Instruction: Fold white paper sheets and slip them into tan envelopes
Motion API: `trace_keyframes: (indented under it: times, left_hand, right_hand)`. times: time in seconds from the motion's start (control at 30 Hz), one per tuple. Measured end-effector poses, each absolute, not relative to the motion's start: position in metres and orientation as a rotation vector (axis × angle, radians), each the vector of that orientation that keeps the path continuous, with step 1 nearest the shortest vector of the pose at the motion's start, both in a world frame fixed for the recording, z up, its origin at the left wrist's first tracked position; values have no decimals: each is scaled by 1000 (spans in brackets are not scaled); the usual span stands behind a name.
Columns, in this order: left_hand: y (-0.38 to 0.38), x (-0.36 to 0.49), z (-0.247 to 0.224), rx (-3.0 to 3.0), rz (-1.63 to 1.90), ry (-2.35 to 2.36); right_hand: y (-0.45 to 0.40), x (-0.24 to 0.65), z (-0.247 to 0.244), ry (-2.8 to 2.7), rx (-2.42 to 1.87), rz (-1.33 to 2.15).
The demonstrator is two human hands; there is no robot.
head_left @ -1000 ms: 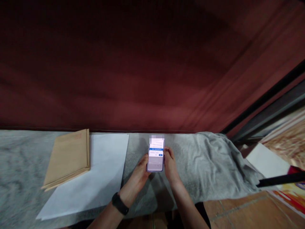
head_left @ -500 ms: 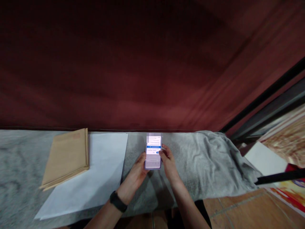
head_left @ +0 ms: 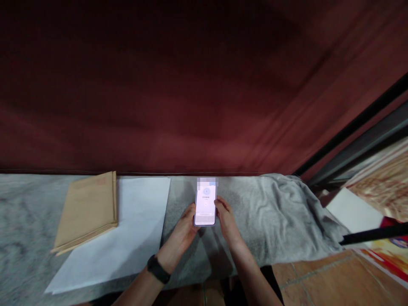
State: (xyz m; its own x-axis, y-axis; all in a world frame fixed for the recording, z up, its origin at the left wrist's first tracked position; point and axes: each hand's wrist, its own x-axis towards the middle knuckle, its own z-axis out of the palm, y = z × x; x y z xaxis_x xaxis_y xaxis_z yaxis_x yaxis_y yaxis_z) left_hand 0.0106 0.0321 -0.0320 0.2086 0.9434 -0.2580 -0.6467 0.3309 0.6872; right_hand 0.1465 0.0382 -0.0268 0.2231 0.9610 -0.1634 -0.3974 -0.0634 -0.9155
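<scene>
A smartphone [head_left: 205, 208] with a lit, mostly white screen is held upright in front of me, above a grey cloth. My left hand [head_left: 186, 225] is closed round its left edge and lower back; part of those fingers is hidden behind it. At the right edge, my right hand [head_left: 225, 214] grips the phone too, its thumb by the side of the screen. A dark band [head_left: 158, 269] circles my left wrist. Left of the hands, a stack of brown envelopes [head_left: 87, 208] rests partly on white paper sheets [head_left: 140, 216].
The grey cloth [head_left: 270, 216] covers the surface and bunches up at the right. A dark red fabric wall [head_left: 191, 106] rises behind it. At the right are a black bar [head_left: 372, 235], a white board [head_left: 353, 210] and tiled floor [head_left: 321, 280].
The phone's screen has switched from a page with text lines and a blue bar to a plainer page with a round icon. My right thumb has shifted off the screen to its edge.
</scene>
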Motion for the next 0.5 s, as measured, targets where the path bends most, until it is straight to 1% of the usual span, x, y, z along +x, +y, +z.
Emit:
trace_keyframes:
  times: [0.23, 0.5]
  left_hand:
    - [31, 15, -36, 452, 1166, 695]
    - [33, 13, -33, 479, 1172, 713]
  right_hand:
    - [35, 145, -18, -751, -1103, 1229]
    - [38, 146, -25, -713, -1127, 1239]
